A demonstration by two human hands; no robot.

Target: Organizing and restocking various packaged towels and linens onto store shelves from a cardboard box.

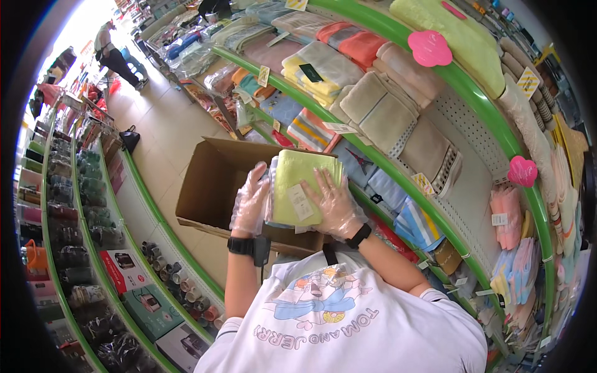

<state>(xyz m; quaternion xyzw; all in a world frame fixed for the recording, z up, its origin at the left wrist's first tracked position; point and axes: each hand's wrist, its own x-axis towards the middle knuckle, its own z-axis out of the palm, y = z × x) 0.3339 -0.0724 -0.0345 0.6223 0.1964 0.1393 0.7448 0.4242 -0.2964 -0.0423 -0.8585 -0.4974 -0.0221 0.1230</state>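
Observation:
A stack of folded towels, light green on top with a white tag bearing writing, is held between my hands above a cardboard box. My left hand, in a clear plastic glove, presses against the stack's left edge with its fingers pointing up. On the right, my right hand, gloved the same way, lies over the top towel's right side with its fingers spread. The open cardboard box stands below and behind the towels. Its left inside is visible, while the towels and hands hide much of the rest.
Green-edged shelves hold beige towels, orange towels and striped towels at right. At left, shelves carry several cups and boxed appliances. A black bag sits beside the tiled aisle; a person stands farther off.

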